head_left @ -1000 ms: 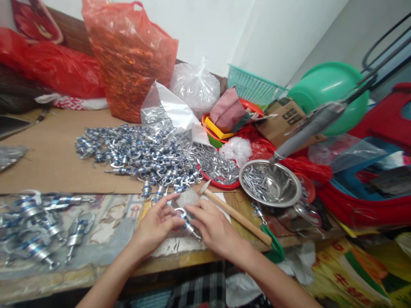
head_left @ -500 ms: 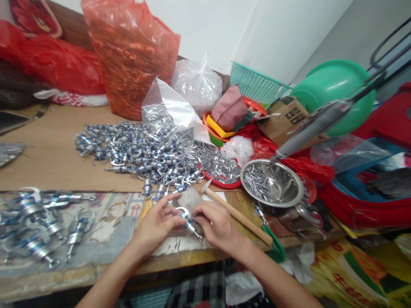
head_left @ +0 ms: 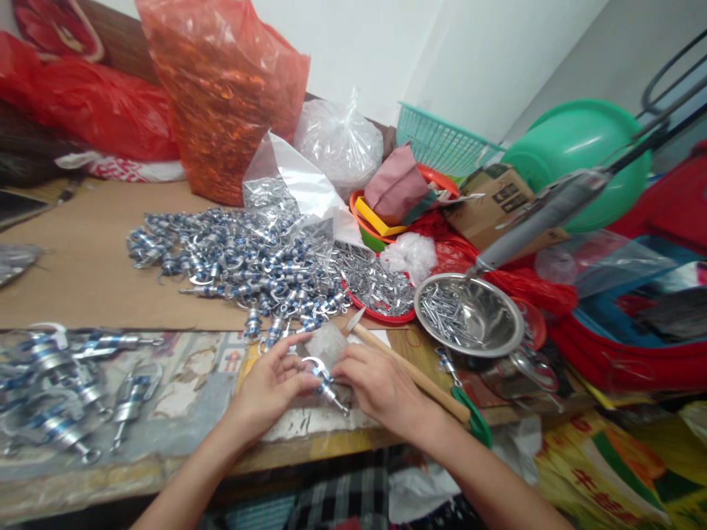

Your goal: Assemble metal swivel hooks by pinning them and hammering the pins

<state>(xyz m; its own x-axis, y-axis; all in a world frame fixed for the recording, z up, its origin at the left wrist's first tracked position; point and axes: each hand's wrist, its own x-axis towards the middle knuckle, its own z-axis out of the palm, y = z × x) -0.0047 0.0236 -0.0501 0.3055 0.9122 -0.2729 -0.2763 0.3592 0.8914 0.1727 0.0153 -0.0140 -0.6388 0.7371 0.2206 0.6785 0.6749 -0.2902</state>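
Between my two hands is a small silver-and-blue metal fitting with a curved hook at one end and a ring at the other. My left hand is closed on its hook side, thumb and fingers pinching it. The fingers of my right hand are bunched at its right side; whatever they pinch is hidden. Just behind the fitting sits a grey metal block. A hammer with a wooden handle lies to the right, partly behind my right hand.
A heap of similar fittings covers the cardboard, with several more at left. A red tray of small metal pieces and a steel bowl of pins stand right. Behind are a red bag and green basin.
My right hand has shifted very slightly at the fitting's side. The fitting stays in my left hand at almost the same place.
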